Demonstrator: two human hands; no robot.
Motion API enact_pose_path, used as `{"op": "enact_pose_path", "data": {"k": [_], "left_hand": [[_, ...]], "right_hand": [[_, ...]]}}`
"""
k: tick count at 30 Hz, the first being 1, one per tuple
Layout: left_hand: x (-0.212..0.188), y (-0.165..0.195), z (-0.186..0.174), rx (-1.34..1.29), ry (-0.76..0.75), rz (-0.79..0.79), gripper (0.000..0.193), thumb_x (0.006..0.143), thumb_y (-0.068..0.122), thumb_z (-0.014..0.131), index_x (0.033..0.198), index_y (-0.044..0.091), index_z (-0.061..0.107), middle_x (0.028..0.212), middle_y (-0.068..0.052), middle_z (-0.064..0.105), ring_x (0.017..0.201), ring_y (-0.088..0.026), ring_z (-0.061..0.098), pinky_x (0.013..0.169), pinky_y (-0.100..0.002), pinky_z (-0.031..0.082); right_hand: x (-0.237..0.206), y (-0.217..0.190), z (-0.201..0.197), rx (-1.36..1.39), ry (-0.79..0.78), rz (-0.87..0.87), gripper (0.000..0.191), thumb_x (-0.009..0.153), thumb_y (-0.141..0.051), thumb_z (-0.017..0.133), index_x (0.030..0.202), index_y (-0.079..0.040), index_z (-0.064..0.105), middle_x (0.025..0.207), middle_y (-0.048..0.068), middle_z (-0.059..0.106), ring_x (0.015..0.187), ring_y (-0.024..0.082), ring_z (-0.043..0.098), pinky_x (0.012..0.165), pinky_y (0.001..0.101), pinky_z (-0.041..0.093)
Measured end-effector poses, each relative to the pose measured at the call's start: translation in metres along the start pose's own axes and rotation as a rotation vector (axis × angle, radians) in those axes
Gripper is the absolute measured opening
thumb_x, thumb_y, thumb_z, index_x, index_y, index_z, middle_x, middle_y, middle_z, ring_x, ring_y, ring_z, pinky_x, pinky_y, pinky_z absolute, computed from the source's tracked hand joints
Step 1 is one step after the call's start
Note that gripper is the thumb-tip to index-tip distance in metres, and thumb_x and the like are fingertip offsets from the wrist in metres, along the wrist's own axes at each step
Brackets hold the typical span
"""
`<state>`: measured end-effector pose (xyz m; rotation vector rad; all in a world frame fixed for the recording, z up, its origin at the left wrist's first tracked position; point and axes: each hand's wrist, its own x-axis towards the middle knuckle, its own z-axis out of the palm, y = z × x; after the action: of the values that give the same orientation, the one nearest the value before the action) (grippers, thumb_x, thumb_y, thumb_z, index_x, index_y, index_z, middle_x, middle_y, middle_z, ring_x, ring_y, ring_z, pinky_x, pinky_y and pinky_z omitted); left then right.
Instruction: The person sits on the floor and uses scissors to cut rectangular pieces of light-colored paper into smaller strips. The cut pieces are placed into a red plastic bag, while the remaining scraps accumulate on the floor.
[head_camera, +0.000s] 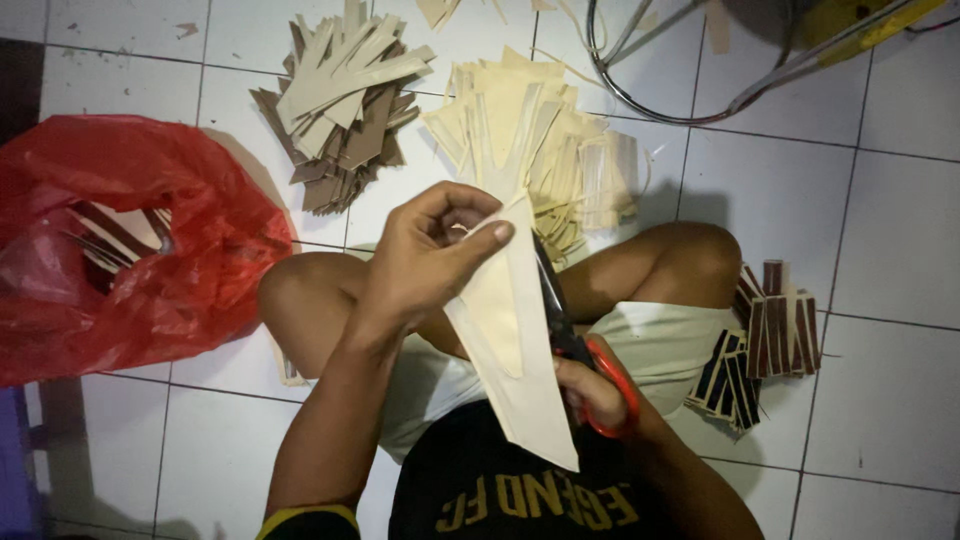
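Now the left hand (425, 255) has the top of a long cream paper piece (515, 350) clamped between thumb and fingers, and the sheet hangs down from that pinch, over the lap, to a pointed corner near the dark shirt. Just to the right of the pinch, the dark blades of the red-handled scissors (575, 345) run along the sheet's right edge, with the right hand (595, 395) closed through the red loops below. How far the blades are parted cannot be told from here (they sit edge-on and in shadow). To cut this well, I would judge, the pinch should stay firm and close to the blade line, so the paper stays taut and does not fold into the blades; short, steady bites would suit better than 1 long snip, and the thumb tip sits near enough to the blades to need watching. Beyond the grip, on the white tiled floor (900, 230), lie 2 heaps, a cream stack (560, 150) nearest and a brown-grey stack (345, 110) further left. A red plastic bag (130, 240) sits well left of the hand, and dark striped pieces (765, 340) lie to the right of the scissors hand.
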<state>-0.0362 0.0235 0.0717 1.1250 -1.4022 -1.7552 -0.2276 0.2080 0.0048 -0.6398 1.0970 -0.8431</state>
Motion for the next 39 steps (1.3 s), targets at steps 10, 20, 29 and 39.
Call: {"op": "enact_pose_path", "data": {"k": [10,20,29,39], "left_hand": [[-0.002,-0.008,0.01,0.006,-0.075,0.026,0.024,0.088,0.012,0.082,0.106,0.0,0.072,0.085,0.0,0.072,0.074,-0.003,0.061,0.069,-0.018,0.054],[0.011,-0.016,-0.055,-0.033,0.305,-0.069,0.025,0.095,0.009,0.067,0.119,0.004,0.07,0.091,0.001,0.07,0.067,-0.006,0.057,0.055,-0.021,0.046],[0.003,-0.05,-0.019,-0.481,0.19,0.047,0.028,0.093,0.001,0.072,0.119,0.0,0.064,0.098,-0.007,0.072,0.081,-0.013,0.07,0.075,-0.028,0.061],[-0.009,-0.044,0.039,-0.352,0.143,0.036,0.018,0.095,0.006,0.074,0.109,-0.005,0.07,0.094,-0.009,0.074,0.08,-0.013,0.069,0.075,-0.027,0.06]], "right_hand": [[0.007,0.001,-0.012,0.056,-0.046,-0.047,0.036,0.1,-0.031,0.056,0.1,0.003,0.068,0.067,0.005,0.064,0.049,0.013,0.053,0.044,0.0272,0.039],[0.001,0.015,-0.022,-0.019,0.306,0.044,0.034,0.094,-0.031,0.059,0.072,-0.005,0.058,0.049,0.003,0.049,0.036,0.014,0.047,0.033,0.0297,0.034],[0.011,-0.005,0.0,-0.3,0.142,-0.018,0.022,0.095,-0.026,0.058,0.092,-0.004,0.061,0.061,0.001,0.052,0.049,0.012,0.05,0.045,0.0285,0.041],[0.024,-0.059,0.025,-0.625,0.134,-0.433,0.016,0.097,-0.016,0.054,0.106,-0.004,0.06,0.086,0.009,0.064,0.077,0.018,0.061,0.074,0.0321,0.05]]}}
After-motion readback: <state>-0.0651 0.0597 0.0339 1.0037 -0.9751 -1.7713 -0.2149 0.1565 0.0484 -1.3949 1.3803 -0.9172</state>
